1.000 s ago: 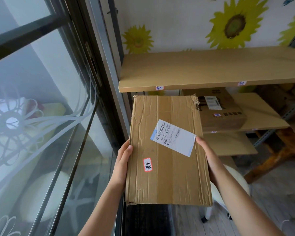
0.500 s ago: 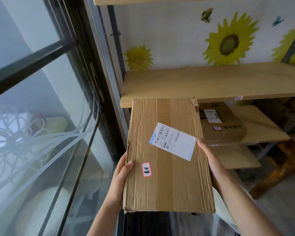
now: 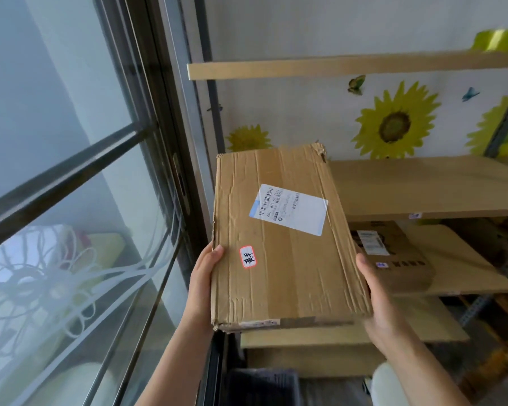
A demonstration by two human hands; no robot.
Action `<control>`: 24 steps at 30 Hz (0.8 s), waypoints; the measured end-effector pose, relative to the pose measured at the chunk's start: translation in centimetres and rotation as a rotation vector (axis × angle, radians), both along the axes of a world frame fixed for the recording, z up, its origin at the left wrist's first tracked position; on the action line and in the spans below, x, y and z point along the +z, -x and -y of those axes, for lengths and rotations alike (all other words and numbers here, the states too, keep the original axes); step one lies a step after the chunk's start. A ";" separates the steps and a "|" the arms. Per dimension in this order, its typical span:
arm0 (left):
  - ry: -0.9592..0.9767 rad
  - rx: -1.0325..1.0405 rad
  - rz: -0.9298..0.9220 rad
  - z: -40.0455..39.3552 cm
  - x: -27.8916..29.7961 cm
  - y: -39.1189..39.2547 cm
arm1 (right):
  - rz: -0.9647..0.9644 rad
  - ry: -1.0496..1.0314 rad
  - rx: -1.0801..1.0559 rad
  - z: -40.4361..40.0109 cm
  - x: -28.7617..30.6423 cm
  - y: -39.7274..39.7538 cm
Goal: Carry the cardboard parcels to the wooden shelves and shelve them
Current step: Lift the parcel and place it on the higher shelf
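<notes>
Cardboard parcel (image 3: 285,238) gripped by left hand (image 3: 201,284), right hand (image 3: 379,300) fingers; second parcel (image 3: 393,256) on wooden shelf (image 3: 458,265).

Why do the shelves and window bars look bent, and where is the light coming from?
Head view: the wide-angle lens bows straight lines, so the window frame and top shelf slant and curve near the edges. Daylight enters through the window on the left, lighting the cardboard parcel evenly, with a faint sheen on its shipping label. The left hand and right hand look slightly soft.
</notes>
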State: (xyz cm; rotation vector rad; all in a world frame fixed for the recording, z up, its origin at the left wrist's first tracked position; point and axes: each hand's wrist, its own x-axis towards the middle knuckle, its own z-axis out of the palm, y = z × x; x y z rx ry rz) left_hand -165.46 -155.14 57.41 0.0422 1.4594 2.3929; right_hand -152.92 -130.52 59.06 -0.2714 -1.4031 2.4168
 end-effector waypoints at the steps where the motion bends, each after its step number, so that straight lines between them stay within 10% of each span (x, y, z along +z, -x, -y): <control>1: 0.004 -0.007 -0.004 -0.3 0.6 0.6 | -0.007 0.003 -0.032 0.1 0.3 0.3; 24: 0.216 -0.073 -0.125 -6.9 13.0 13.8 | 0.200 -0.079 -0.179 -5.1 11.0 18.3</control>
